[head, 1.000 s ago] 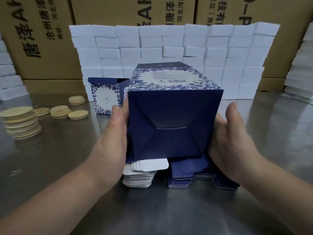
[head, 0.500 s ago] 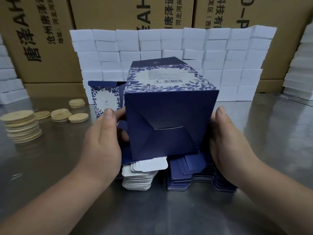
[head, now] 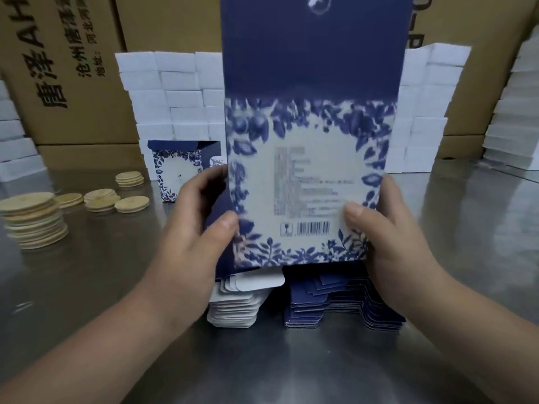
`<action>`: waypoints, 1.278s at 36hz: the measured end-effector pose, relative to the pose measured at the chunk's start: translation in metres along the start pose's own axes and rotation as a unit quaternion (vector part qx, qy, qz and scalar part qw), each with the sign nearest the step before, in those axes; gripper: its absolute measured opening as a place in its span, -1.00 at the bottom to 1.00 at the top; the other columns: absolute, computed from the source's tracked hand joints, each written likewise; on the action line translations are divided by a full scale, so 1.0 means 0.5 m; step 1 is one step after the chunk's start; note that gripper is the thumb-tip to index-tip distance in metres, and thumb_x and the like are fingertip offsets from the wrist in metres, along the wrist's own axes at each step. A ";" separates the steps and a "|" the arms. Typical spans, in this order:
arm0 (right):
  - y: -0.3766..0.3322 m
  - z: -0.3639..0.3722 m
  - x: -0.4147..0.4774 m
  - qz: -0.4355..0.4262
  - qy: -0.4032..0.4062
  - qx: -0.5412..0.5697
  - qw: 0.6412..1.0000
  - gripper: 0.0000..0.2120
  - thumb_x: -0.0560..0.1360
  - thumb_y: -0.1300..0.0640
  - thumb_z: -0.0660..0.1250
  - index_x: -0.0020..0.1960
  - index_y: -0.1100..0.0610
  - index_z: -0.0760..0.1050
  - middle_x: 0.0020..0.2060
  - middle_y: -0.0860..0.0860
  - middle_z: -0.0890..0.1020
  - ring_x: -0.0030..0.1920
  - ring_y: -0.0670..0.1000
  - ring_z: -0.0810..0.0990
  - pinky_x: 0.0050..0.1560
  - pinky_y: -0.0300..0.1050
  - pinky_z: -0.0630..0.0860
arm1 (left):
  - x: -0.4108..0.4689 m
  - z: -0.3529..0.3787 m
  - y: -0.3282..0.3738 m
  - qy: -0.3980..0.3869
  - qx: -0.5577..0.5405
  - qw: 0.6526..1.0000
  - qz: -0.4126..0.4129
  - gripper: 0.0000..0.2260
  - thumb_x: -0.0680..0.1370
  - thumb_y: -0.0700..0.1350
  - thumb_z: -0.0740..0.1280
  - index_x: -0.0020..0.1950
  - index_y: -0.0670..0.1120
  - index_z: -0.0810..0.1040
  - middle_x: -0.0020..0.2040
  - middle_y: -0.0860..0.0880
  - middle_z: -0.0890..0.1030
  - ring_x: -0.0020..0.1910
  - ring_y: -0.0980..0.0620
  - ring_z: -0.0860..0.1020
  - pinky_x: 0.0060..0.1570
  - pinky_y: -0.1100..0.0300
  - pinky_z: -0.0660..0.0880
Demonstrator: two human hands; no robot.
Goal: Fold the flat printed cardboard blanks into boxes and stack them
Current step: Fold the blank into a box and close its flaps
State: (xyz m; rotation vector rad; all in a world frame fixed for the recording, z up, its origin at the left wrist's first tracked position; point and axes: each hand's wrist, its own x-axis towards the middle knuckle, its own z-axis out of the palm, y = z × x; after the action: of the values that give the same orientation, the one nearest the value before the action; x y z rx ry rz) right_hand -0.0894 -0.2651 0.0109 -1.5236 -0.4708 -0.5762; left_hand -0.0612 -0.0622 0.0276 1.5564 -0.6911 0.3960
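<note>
I hold a folded navy box with a blue floral panel and barcode upright in front of me, its lid flap raised toward the top of the view. My left hand grips its left edge, thumb on the printed face. My right hand grips the right edge the same way. Below the box lies the stack of flat blanks, navy side up, with white tabs at its left. One finished box stands open-topped behind my left hand.
Round tan discs are piled on the steel table at left, with smaller piles beyond. A wall of white foam blocks stands at the back before brown cartons. More white blocks rise at right.
The box has been tipped up from showing its closed navy bottom to standing upright with the printed face toward me. Both thumbs moved onto that face.
</note>
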 end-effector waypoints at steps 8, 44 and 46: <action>-0.019 0.003 -0.008 -0.056 -0.012 -0.084 0.995 -0.49 0.28 -0.05 0.33 0.17 -0.37 0.32 0.04 -0.36 0.58 0.09 -0.28 0.56 -0.02 -0.48 0.44 | -0.008 -0.017 0.003 -0.007 0.015 0.998 0.063 -0.45 0.34 0.11 0.25 0.25 0.51 0.16 0.38 0.47 0.21 0.41 0.30 0.23 0.40 -0.01 0.23; -0.065 0.022 0.010 -0.177 -0.004 -0.139 0.974 -0.72 0.58 0.05 0.06 0.19 -0.11 0.45 0.12 -0.29 0.58 0.22 -0.18 0.51 0.18 -0.33 0.39 | -0.012 -0.002 0.028 0.062 0.058 0.984 0.160 -0.81 0.50 0.06 0.21 0.11 0.18 0.45 0.12 0.02 0.53 -0.01 0.32 0.55 -0.05 0.45 0.44; -0.069 0.026 0.011 -0.177 0.011 -0.124 0.976 -0.71 0.58 0.06 0.06 0.09 -0.10 0.54 0.04 -0.31 0.60 0.15 -0.23 0.53 0.12 -0.37 0.40 | -0.012 -0.002 0.034 0.093 0.043 0.983 0.151 -0.88 0.48 0.16 0.26 -0.03 0.23 0.54 0.01 0.10 0.57 -0.08 0.31 0.56 -0.10 0.47 0.43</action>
State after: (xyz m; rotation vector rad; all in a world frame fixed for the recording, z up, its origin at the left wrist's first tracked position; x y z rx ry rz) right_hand -0.1055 -0.2510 0.0417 -1.6790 -0.6814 -0.9569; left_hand -0.0766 -0.0599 0.0370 1.4738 -0.7739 0.7970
